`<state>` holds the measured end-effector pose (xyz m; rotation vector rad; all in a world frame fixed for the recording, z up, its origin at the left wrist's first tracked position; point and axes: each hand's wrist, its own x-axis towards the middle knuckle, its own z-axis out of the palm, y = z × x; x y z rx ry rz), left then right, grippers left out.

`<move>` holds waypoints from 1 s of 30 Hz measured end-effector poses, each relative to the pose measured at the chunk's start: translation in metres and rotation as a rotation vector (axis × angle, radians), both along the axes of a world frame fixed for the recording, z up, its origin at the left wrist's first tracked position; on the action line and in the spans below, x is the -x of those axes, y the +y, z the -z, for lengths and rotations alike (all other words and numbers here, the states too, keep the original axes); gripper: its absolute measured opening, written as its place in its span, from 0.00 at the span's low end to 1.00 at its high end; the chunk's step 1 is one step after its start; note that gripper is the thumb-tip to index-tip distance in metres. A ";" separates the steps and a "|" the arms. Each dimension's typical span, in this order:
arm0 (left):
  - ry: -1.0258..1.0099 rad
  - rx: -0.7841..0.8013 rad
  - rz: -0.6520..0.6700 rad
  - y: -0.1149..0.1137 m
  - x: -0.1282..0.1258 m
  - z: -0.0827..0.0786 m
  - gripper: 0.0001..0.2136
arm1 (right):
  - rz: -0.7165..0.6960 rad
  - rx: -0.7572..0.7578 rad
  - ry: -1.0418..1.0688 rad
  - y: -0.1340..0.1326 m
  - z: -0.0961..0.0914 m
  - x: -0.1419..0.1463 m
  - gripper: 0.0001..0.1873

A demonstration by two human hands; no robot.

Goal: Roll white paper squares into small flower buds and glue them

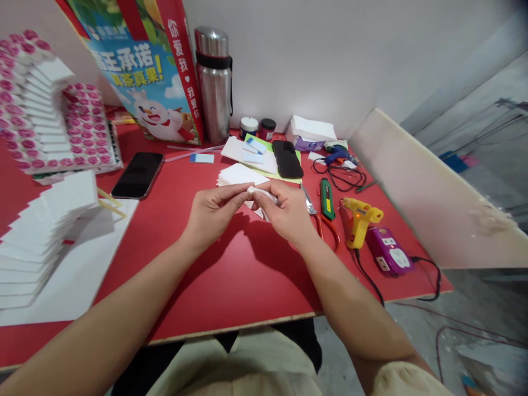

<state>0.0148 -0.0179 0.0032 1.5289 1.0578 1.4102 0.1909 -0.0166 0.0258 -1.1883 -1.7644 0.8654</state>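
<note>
Over the middle of the red table, my left hand point(214, 210) and my right hand point(289, 212) meet at a small piece of white paper point(264, 193). Both thumbs and forefingers pinch it, and it looks folded or rolled; the fingers partly cover it. Just behind the hands lies a stack of white paper point(239, 174). To the right of my right hand are scissors point(328, 231) with red-orange handles and a green utility knife point(327, 199). A yellow glue gun point(359, 220) sits farther right, near a purple power box point(390, 252).
At left stand a fanned white staircase model point(45, 236) and a model with pink rosettes point(88, 124). Behind are a black phone point(138, 175), a printed bag point(148, 71), a steel flask point(213, 88), small jars point(248, 126) and a tissue pack point(311, 131). A board point(433, 192) borders the right side.
</note>
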 end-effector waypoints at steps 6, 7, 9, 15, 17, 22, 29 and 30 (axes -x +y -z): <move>-0.014 0.021 -0.010 0.001 -0.003 0.003 0.08 | 0.014 0.053 0.037 0.000 0.004 0.002 0.11; 0.000 0.016 -0.018 0.001 -0.003 0.003 0.07 | 0.013 0.070 0.061 0.000 0.003 0.003 0.11; 0.047 -0.008 -0.037 0.001 -0.003 0.003 0.08 | -0.003 0.141 0.151 0.001 0.002 0.005 0.13; 0.112 -0.058 -0.003 0.006 0.003 0.004 0.10 | -0.195 0.762 0.600 0.017 -0.007 -0.005 0.33; 0.126 -0.073 0.034 0.007 0.006 0.003 0.09 | -0.300 0.993 0.676 0.023 -0.007 -0.010 0.34; 0.199 -0.123 0.105 0.007 0.009 -0.004 0.08 | -0.459 1.200 0.852 0.025 -0.005 -0.015 0.27; 0.184 -0.093 0.113 0.008 0.010 -0.003 0.09 | -0.514 1.174 0.888 0.018 -0.010 -0.015 0.20; 0.178 -0.089 0.112 0.008 0.010 -0.002 0.09 | -0.520 1.155 0.878 0.018 -0.009 -0.015 0.19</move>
